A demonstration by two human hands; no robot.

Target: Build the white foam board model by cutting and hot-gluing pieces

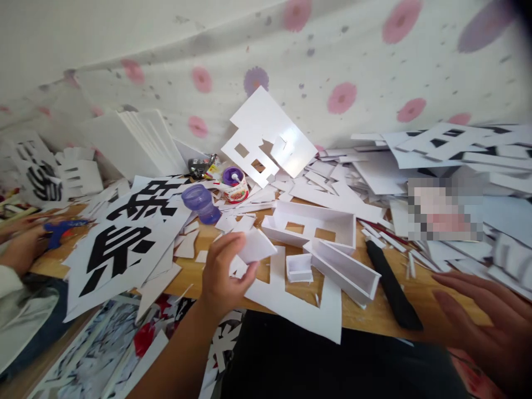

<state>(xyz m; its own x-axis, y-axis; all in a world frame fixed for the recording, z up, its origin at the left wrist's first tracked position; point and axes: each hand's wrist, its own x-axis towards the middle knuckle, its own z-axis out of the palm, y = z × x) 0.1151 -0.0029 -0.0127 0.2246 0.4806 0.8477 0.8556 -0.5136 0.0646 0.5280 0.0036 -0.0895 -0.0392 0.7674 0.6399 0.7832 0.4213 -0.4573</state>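
My left hand (226,274) is closed on a small white foam-board piece (254,246), held just above the wooden table's front edge. My right hand (486,316) hovers low at the right with its fingers stretched out and apart, holding nothing. Between the hands lie a white foam-board box letter (328,238) with raised walls, a small white box part (299,267) and a flat white cut-out sheet (303,310). A black strip-shaped tool (393,288) lies on the table just left of my right hand.
Another person's hands (20,244) rest at the far left by a blue glue gun (62,230). White sheets with black characters (120,238), a purple cup (200,202), a glue pot (235,185) and heaps of white offcuts (415,160) crowd the table. A flowered cloth (332,83) hangs behind.
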